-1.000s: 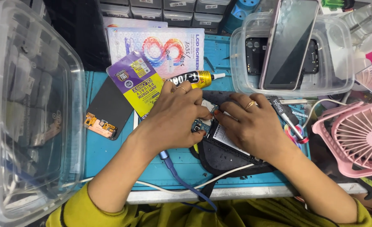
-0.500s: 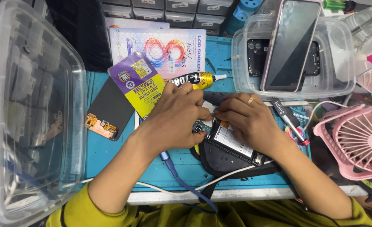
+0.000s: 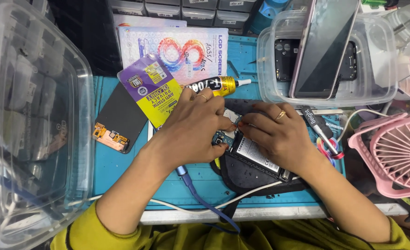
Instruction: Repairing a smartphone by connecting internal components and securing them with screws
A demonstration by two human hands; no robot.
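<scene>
Lying open between both hands [image 3: 239, 132], the phone [image 3: 249, 155] touches their fingertips.

The left hand [image 3: 193, 127] and right hand [image 3: 279, 136] cover most of the opened phone [image 3: 249, 155], so what the fingertips grip cannot be told. The clear bin [image 3: 24, 129] at the worktop's left edge and the pink fan [image 3: 397, 155] at its right edge are cut off by the frame.

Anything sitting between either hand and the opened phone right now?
Nothing visible does. Both the left hand and the right hand already rest on the opened phone, fingertips meeting at its top end; the glue tube lies behind them.
</scene>
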